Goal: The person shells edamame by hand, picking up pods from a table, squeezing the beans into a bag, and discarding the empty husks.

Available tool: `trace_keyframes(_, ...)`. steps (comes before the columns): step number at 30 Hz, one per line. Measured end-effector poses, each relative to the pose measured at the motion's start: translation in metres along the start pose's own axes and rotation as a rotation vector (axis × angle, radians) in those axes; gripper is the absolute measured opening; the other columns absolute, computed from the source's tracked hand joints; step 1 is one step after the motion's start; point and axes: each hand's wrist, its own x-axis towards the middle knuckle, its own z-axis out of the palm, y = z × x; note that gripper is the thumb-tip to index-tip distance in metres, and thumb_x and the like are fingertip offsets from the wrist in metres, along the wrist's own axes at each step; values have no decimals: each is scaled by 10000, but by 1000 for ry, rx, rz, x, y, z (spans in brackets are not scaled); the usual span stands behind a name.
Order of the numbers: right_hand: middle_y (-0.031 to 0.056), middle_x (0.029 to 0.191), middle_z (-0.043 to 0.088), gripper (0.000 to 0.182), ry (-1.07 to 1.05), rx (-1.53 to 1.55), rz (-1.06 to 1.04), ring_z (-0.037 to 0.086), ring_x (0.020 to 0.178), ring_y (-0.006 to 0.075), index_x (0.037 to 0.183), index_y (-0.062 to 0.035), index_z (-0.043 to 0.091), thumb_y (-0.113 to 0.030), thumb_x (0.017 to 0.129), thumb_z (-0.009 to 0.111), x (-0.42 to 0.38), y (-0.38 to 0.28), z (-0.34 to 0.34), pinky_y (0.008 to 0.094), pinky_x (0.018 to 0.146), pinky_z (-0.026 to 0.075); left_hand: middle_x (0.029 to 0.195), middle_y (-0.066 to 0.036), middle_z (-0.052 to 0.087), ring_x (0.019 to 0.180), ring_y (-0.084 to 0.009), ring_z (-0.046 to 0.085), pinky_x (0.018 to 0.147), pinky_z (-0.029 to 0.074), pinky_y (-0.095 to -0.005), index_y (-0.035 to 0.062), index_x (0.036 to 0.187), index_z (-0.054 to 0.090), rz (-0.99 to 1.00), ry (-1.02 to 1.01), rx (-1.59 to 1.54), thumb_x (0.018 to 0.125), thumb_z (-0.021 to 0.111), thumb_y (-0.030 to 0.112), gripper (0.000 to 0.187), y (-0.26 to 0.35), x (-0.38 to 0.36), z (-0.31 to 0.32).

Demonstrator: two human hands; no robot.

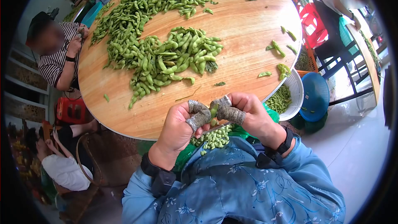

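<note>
Close to the table's near edge, my left hand and my right hand meet, both closed with grey tape wrapped round thumb and finger. Between their tips they pinch a green edamame pod, mostly hidden by the fingers. Shelled green beans lie in a green plastic bag just below my hands, at my lap. A large heap of unshelled pods covers the left and middle of the round wooden table.
Loose pods lie along the table's right side. A white basket of pods and a blue basin stand at the right. A person in a striped shirt sits at the left. Other people and red stools are around.
</note>
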Motion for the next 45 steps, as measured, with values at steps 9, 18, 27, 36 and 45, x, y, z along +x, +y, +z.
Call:
trace_keyframes(9, 5, 829, 600, 152, 112, -24, -12, 530, 781, 49, 934, 22, 579, -103, 848, 561, 1, 5, 5, 209, 687, 434, 723, -64, 584, 569, -103, 532, 490, 413, -210, -7, 864, 528, 166, 32, 181, 807, 567, 38, 82, -8, 0, 9)
trace_keyframes(18, 35, 847, 619, 157, 7, 12, -11, 560, 776, 71, 942, 31, 578, -93, 849, 556, 2, 3, 3, 229, 697, 466, 721, -163, 561, 661, -359, 543, 570, 444, -394, -1, 858, 526, 817, 117, 1291, 747, 585, 87, 153, -22, 1, 1)
trace_keyframes(27, 23, 812, 599, 143, -79, -117, -292, 544, 744, 65, 893, 33, 573, -100, 840, 572, 9, 25, -2, 216, 670, 447, 758, -33, 612, 734, -117, 585, 611, 464, -257, -3, 876, 559, 301, 104, 100, 876, 477, 95, 128, -35, -3, 4)
trace_keyframes(36, 74, 657, 526, 134, -124, -340, -127, 494, 623, 116, 816, 19, 556, -109, 801, 595, -7, 6, 0, 280, 559, 403, 639, -14, 534, 605, -54, 466, 548, 406, -232, -20, 813, 556, 309, -82, 691, 803, 542, 35, 57, -17, -19, 0)
trace_keyframes(45, 173, 686, 531, 151, -234, -786, -306, 530, 668, 375, 788, -26, 553, -72, 654, 604, -13, 4, 4, 413, 578, 415, 584, -60, 485, 571, -94, 436, 541, 394, -257, -26, 800, 544, 148, -107, 757, 754, 591, 91, 135, -27, -20, -10)
